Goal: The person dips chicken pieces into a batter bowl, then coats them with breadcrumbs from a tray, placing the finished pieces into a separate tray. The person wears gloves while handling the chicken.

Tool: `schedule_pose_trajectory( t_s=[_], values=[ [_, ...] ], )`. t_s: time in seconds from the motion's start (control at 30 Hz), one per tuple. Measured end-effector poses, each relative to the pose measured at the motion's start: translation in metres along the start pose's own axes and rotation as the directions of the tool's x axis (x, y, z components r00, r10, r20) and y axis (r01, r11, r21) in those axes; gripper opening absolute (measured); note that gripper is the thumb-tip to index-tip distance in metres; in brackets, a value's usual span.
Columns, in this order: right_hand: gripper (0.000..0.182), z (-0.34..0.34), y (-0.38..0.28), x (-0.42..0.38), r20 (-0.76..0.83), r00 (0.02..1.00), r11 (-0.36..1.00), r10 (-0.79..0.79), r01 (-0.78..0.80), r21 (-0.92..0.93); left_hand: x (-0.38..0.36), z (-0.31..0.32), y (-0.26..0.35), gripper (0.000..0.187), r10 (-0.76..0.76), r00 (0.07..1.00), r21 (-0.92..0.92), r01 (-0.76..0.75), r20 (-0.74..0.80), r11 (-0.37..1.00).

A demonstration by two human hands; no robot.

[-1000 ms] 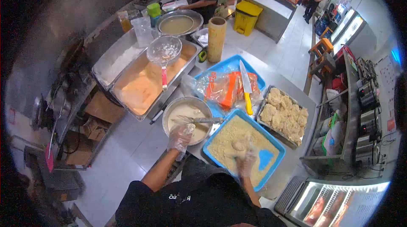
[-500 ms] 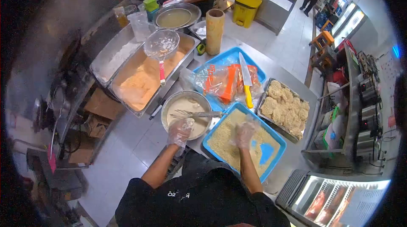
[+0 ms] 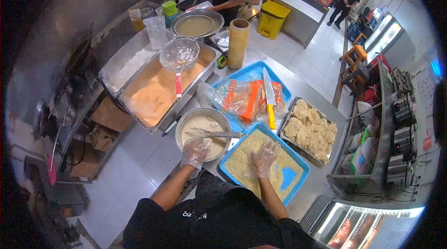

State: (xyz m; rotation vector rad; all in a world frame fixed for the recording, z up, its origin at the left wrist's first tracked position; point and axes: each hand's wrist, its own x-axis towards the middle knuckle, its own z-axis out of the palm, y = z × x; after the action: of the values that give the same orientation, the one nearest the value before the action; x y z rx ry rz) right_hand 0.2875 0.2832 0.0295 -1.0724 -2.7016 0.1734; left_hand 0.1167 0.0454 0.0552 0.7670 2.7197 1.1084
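My left hand (image 3: 196, 151), in a clear plastic glove, is over the near left rim of a metal bowl (image 3: 179, 133) of pale batter. Its fingers reach loosely over the batter, and I see nothing held in them. A wire whisk (image 3: 212, 133) lies across the bowl, its handle end over the blue tray beside it. My right hand (image 3: 263, 159), also gloved, rests on the breadcrumbs (image 3: 242, 160) in that blue tray (image 3: 302, 177), fingers stretched out. Whether anything lies under the palm is hidden.
Crumbed pieces (image 3: 309, 128) fill a metal tray at right. A yellow-handled knife (image 3: 269, 95) lies on plastic bags (image 3: 242, 97) in another blue tray (image 3: 253, 68). A strainer (image 3: 178, 56) sits over orange flour (image 3: 156, 95). Two other people stand farther back.
My right hand has shifted slightly left over the crumbs, its fingers now clearer and stretched out. My left hand has drawn back slightly toward the bowl's near rim. The view has tilted a little.
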Motion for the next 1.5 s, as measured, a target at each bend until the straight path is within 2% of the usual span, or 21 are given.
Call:
schedule_pose_trajectory(
  t_s=[0.07,0.13,0.27,0.33,0.47,0.53,0.57,0.7,0.73,0.77,0.83,0.9,0.97,1.03,1.07,1.13,1.2,1.3,1.43,1.47,1.5],
  values=[
    [0.073,-0.003,0.002,0.003,0.025,0.999,0.999,-0.030,0.031,-0.028,-0.002,0.013,-0.017,0.039,-0.009,1.000,-0.042,0.008,-0.022,0.999],
    [0.064,0.008,0.015,-0.001,-0.159,0.985,0.979,-0.058,0.087,0.182,-0.004,0.023,-0.032,0.039,0.031,0.997,-0.088,-0.038,-0.073,0.995],
    [0.048,0.056,0.081,-0.021,-0.164,0.958,0.580,0.235,-0.003,0.815,-0.006,0.036,-0.050,0.036,0.052,0.994,-0.207,-0.072,-0.101,0.976],
    [0.045,0.053,0.096,-0.024,-0.094,0.955,0.526,0.282,-0.072,0.847,-0.005,0.016,-0.025,0.033,0.112,0.986,-0.048,-0.119,-0.123,0.992],
    [0.042,0.073,0.112,-0.023,-0.123,0.968,0.708,0.221,-0.072,0.702,0.002,0.025,-0.026,0.027,0.229,0.968,0.313,-0.188,-0.100,0.931],
    [0.042,0.088,0.117,-0.037,-0.146,0.967,0.746,0.208,-0.061,0.663,-0.002,0.010,-0.010,0.025,0.010,0.999,0.062,-0.007,-0.033,0.998],
    [0.043,0.089,0.116,-0.039,-0.146,0.965,0.741,0.216,-0.065,0.669,-0.002,0.008,-0.005,0.025,0.052,0.998,0.051,-0.051,-0.028,0.997],
    [0.048,0.019,0.083,-0.022,0.184,0.915,0.414,0.359,-0.332,0.848,0.002,0.009,-0.020,0.029,0.180,0.977,0.070,-0.173,-0.114,0.982],
    [0.045,0.032,0.088,-0.018,0.118,0.920,0.341,0.375,-0.255,0.905,0.002,0.010,-0.023,0.030,0.201,0.973,0.049,-0.197,-0.116,0.979],
    [0.042,0.025,0.086,-0.011,0.130,0.910,0.360,0.394,-0.283,0.889,0.000,0.010,-0.024,0.030,0.224,0.967,0.027,-0.223,-0.121,0.974],
    [0.039,0.005,0.071,0.010,0.141,0.897,0.393,0.418,-0.319,0.862,-0.004,0.029,-0.052,0.030,-0.153,0.986,-0.194,0.165,0.073,0.967],
    [0.031,0.031,0.069,0.027,0.122,0.909,0.641,0.399,-0.372,0.671,0.003,0.022,-0.052,0.031,-0.180,0.978,-0.226,0.200,0.106,0.953],
    [0.026,0.073,0.071,0.039,0.089,0.927,0.831,0.364,-0.367,0.419,-0.001,0.003,-0.012,0.030,0.096,0.995,-0.069,-0.097,-0.016,0.993],
    [0.021,0.076,0.057,0.038,-0.215,0.971,0.965,0.106,-0.048,0.258,-0.002,0.002,-0.008,0.030,0.046,0.999,-0.016,-0.046,-0.003,0.999],
    [0.018,0.070,0.047,0.029,-0.473,0.870,0.958,-0.141,0.241,0.157,-0.001,0.002,-0.007,0.029,0.020,1.000,0.004,-0.020,0.009,1.000],
    [0.021,0.041,0.015,0.025,-0.339,0.935,0.901,-0.102,0.232,0.368,0.001,-0.001,-0.002,0.028,0.018,1.000,-0.106,-0.017,0.008,0.994],
    [0.028,0.057,0.015,0.010,-0.244,0.930,0.923,-0.276,0.327,0.201,-0.002,0.003,-0.009,0.028,0.066,0.997,-0.114,-0.069,-0.025,0.991],
    [0.040,0.019,0.002,0.004,-0.041,0.963,0.953,-0.267,0.270,0.140,-0.002,0.008,-0.012,0.028,0.086,0.995,-0.002,-0.086,-0.058,0.996],
    [0.052,0.036,0.008,-0.006,0.058,0.964,0.955,-0.258,0.263,-0.134,-0.002,-0.008,0.010,0.027,-0.015,1.000,-0.093,0.014,-0.012,0.996],
    [0.053,0.041,0.010,-0.006,0.072,0.965,0.960,-0.252,0.259,-0.102,-0.007,-0.002,-0.007,0.027,-0.274,0.951,-0.393,0.308,0.141,0.866],
    [0.054,0.045,0.014,-0.005,0.081,0.968,0.967,-0.236,0.242,-0.075,-0.006,0.006,-0.021,0.027,-0.435,0.821,-0.583,0.570,0.370,0.579]
  ],
)
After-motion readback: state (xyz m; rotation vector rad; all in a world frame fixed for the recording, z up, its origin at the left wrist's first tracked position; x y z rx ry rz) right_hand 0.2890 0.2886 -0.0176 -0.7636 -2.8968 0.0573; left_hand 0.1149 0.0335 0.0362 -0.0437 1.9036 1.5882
